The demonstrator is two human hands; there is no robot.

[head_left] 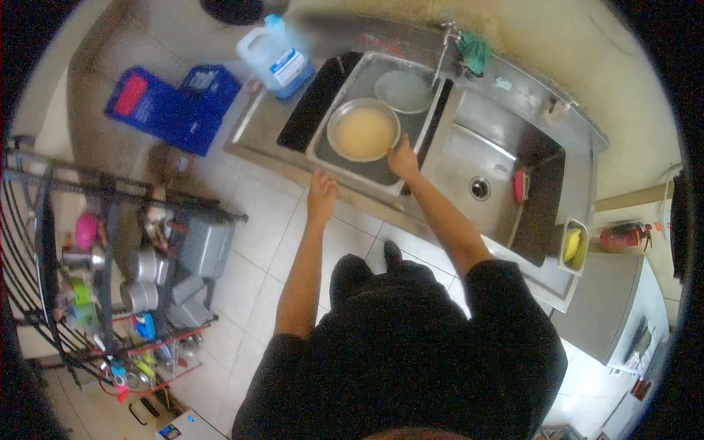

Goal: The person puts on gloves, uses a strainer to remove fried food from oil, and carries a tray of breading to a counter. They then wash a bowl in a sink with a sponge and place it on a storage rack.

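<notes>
Steel kitchen counter with a sink, above a tiled floor, a crowded rack off to the left.
A bowl of cloudy yellowish liquid sits in the metal tray beside the sink; the right hand curls at its rim, grip unclear; the left hand, loosely curled, is at the tray's near corner, contact unclear.

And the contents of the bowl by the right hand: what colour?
The contents look pale yellow-tan; head view.
</notes>
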